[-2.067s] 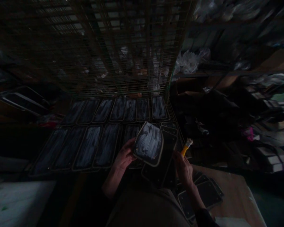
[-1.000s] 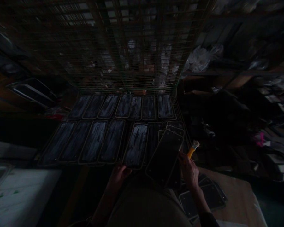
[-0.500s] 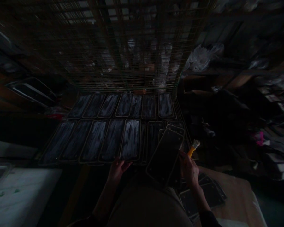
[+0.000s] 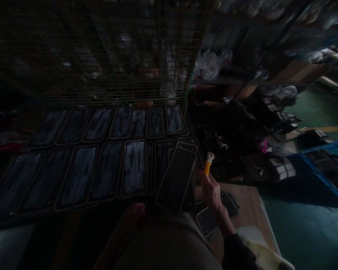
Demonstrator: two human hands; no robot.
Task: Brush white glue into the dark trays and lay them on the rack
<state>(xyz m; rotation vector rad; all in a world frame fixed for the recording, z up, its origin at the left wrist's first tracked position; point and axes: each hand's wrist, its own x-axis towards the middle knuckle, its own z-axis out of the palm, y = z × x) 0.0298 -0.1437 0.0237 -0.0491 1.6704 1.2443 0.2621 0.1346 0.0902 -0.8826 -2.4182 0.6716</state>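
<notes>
My right hand (image 4: 212, 190) is closed round a paintbrush (image 4: 207, 165) with a yellow handle, its pale bristles pointing up. Just left of it, a bare dark rectangular panel (image 4: 177, 178) with rounded corners lies tilted on other panels. My left hand (image 4: 133, 213) is low in front of my body, below the near row; its fingers are dark and smeared. Above it lies a panel streaked with a whitish coating (image 4: 134, 167). More streaked panels (image 4: 77, 176) fill two rows on the rack.
A wire mesh wall (image 4: 115, 82) rises behind the rows. At my right, loose dark panels (image 4: 207, 221) lie on a wooden board (image 4: 246, 202). Shelves with plastic bags (image 4: 211, 65) stand beyond, and a blue-sided container (image 4: 312, 176) is further right.
The view has swung to the right. My left hand has left the near edge of a coated panel and drawn back toward my body. My right hand still holds the paintbrush.
</notes>
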